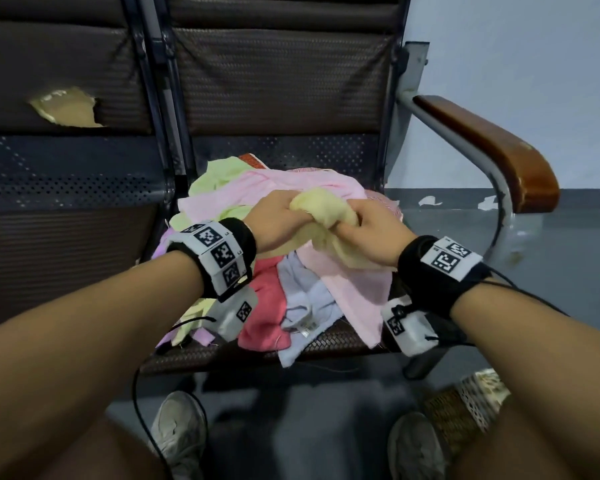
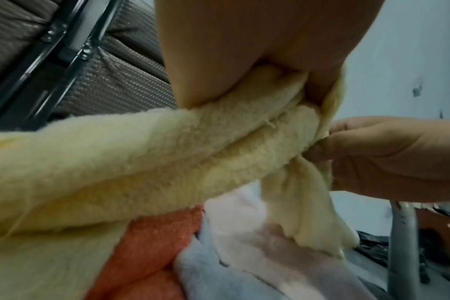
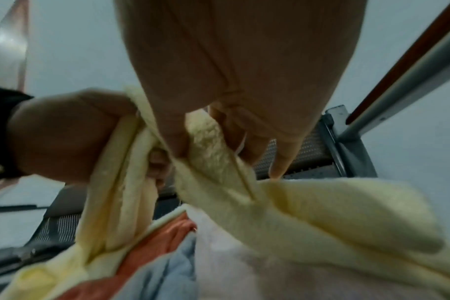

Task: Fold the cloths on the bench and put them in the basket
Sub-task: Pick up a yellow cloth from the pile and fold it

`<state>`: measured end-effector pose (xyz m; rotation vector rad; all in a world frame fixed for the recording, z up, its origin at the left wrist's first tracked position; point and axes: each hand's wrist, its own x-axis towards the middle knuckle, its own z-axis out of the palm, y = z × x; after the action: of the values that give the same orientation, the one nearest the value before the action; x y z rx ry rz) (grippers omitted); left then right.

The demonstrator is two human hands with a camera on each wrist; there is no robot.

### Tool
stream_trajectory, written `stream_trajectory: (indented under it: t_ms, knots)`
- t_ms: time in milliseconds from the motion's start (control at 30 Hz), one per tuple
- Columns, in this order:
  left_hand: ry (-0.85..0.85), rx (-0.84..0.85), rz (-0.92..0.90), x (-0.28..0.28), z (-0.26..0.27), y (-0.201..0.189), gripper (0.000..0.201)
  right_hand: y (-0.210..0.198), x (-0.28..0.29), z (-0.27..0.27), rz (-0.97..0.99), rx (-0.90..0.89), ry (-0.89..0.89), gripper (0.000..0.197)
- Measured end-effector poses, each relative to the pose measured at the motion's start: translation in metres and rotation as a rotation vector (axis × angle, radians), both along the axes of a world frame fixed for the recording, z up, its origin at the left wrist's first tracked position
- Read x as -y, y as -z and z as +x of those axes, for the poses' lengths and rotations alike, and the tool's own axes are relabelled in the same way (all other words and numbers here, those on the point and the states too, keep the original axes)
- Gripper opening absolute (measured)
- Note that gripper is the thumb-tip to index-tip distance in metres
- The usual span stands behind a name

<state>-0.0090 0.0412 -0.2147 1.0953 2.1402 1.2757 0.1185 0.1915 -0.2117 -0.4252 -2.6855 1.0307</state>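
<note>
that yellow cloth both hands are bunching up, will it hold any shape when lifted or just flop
Probably flops: the yellow cloth sags in loose folds between the left hand and the right hand. Likely light, since pinched fingers alone carry it. Its fuzzy pile looks grippy, so slipping seems unlikely, though it may drag the pink cloth under it.

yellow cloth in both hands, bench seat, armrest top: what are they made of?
Yellow cloth: looks like fleece or terry, matte; fuzzy nap, soft folds under the left hand and right hand.
Bench seat: probably faux leather, dark brown; embossed weave pattern, slight sheen.
Armrest top: seemingly varnished wood; reddish brown, glossy, with worn spots.
</note>
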Motion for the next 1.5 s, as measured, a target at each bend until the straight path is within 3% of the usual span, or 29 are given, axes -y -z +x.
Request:
stream_trajectory:
  t_ms: [100, 167, 233, 333, 400, 533, 633, 767, 833, 933, 1033, 1067, 1167, 1200, 1267, 1400, 1500]
  knots:
    - [-0.053, -0.196, -0.237, 0.01, -0.015, 0.006, 0.038, -0.008, -0.014, 0.002, -0.197, -0.174, 0.261, 0.019]
    - [-0.032, -0.383, -0.445, 0.021, -0.024, 0.012, 0.032, -0.011, -0.025, 0.003, -0.293, -0.241, 0.397, 0.025]
    - [-0.045, -0.437, -0.499, 0.028, -0.029, 0.014, 0.024, -0.008, -0.034, 0.005, -0.3, -0.218, 0.495, 0.028]
    - [-0.091, -0.357, -0.308, 0.023, -0.024, 0.007, 0.022, 0.001, -0.04, 0.01, -0.25, -0.071, 0.507, 0.035]
    - [-0.078, -0.22, -0.134, 0.017, -0.014, 0.0, 0.021, 0.006, -0.034, 0.01, -0.223, 0.014, 0.37, 0.035]
    - [0.109, -0.045, 0.096, 0.008, 0.004, -0.009, 0.044, 0.007, -0.01, 0.002, -0.28, 0.053, 0.017, 0.043]
    - [0.089, -0.129, 0.075, 0.005, 0.002, -0.008, 0.048, 0.004, -0.006, -0.004, -0.088, 0.032, -0.024, 0.015]
    - [-0.099, -0.318, -0.223, 0.018, -0.016, -0.001, 0.022, -0.001, -0.022, -0.004, -0.024, -0.085, 0.247, 0.019]
    - [-0.141, -0.354, -0.273, 0.023, -0.024, 0.003, 0.008, 0.003, -0.03, -0.003, -0.054, -0.087, 0.344, 0.016]
    - [-0.167, -0.285, -0.171, 0.022, -0.025, 0.004, 0.041, 0.009, -0.031, 0.001, -0.007, -0.006, 0.32, 0.031]
    - [-0.174, -0.258, -0.103, 0.013, -0.016, -0.001, 0.056, 0.007, -0.014, 0.001, -0.056, 0.003, 0.052, 0.049]
    - [-0.167, -0.246, -0.093, 0.01, -0.012, -0.003, 0.059, 0.006, -0.006, 0.0, -0.053, 0.029, -0.021, 0.049]
    - [-0.149, -0.297, -0.095, 0.005, -0.006, -0.006, 0.059, 0.009, 0.007, -0.007, 0.064, 0.04, -0.051, 0.019]
    - [-0.153, -0.334, -0.09, 0.006, -0.006, -0.007, 0.056, 0.009, 0.005, -0.008, 0.093, 0.02, -0.023, 0.026]
    - [-0.182, -0.363, -0.039, 0.007, -0.01, -0.007, 0.043, 0.005, 0.001, -0.008, 0.005, -0.022, 0.068, 0.031]
    - [-0.253, -0.294, -0.006, 0.01, -0.019, -0.001, 0.022, -0.001, -0.004, -0.01, -0.403, -0.099, 0.243, 0.024]
    - [-0.257, -0.346, -0.036, 0.011, -0.017, 0.005, 0.009, -0.004, -0.004, -0.013, -0.476, -0.143, 0.259, 0.024]
